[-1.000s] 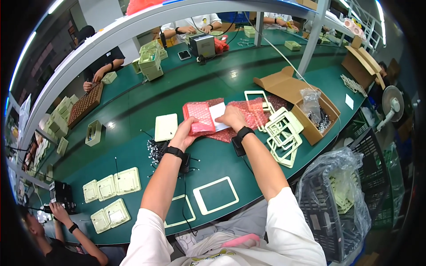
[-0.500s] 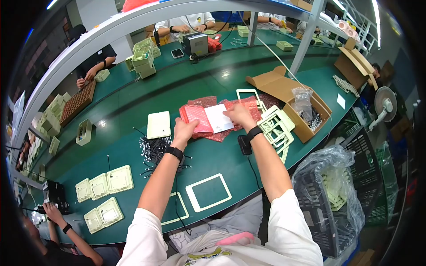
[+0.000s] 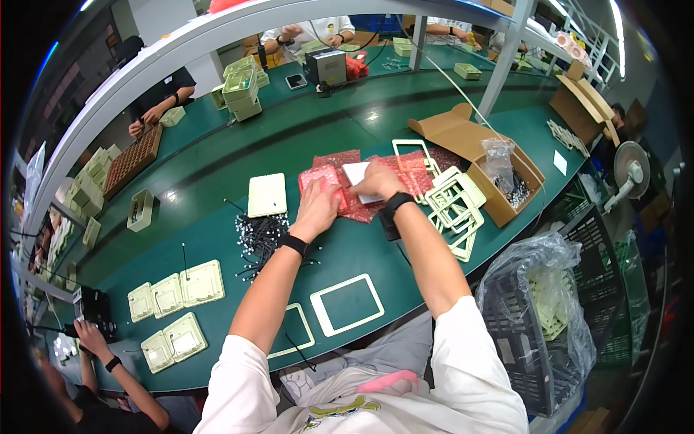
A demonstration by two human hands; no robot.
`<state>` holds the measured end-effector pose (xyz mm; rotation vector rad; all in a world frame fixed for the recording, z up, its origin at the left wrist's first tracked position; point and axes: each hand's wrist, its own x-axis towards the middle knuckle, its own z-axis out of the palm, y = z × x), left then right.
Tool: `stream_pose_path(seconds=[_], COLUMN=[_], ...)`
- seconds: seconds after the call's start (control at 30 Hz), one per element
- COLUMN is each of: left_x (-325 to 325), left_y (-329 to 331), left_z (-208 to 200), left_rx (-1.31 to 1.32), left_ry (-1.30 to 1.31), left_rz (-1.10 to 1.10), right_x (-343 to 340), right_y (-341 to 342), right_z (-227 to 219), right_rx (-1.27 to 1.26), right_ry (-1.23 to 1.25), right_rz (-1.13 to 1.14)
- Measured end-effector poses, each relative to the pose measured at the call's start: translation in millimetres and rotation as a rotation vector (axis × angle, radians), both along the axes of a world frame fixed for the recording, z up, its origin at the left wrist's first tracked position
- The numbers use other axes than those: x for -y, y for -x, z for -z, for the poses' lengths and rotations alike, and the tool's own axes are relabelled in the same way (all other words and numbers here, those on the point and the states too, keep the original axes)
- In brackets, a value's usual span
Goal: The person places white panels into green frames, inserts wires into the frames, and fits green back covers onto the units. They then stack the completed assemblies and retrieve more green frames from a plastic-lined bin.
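Observation:
My left hand lies over a red bubble-wrap pouch, with its fingers curled onto the pouch. Beside it, my right hand grips a flat white rectangular panel and covers much of it. More red bubble wrap is spread beneath and to the right of the panel. Left of my hands are a pale green panel and a pile of black cables with white ends. Nearer me lies a pale rectangular frame.
Several stacked pale frames lie at right beside an open cardboard box. A plastic-lined dark crate stands off the table's right edge. Assembled pale housings lie at left. A metal shelf beam crosses above; co-workers sit around.
My left hand has shifted right and farther onto the red pouch. The right hand has moved over the white panel, covering more of it. The whole view has shifted slightly.

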<state>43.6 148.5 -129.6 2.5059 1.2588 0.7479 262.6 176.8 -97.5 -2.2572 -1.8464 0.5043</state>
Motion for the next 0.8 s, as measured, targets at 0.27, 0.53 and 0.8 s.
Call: stream_pose_path(seconds=[0.27,0.53,0.8], left_x=[7,127,217], left_y=[-5,51,122], left_z=[-39,-117,-96], left_rx=[0.517,1.158,1.401], left_ry=[0.423,1.044,1.519], left_rz=[-0.005,0.047,0.219], right_x=[78,189,271], right_y=[-41,60,94], right_z=[-82,-111,-147], right_rx=[-0.839,-1.045,-0.148], right_ry=[-0.091,0.047,-0.557], right_rz=[-0.045,-0.413,-1.199])
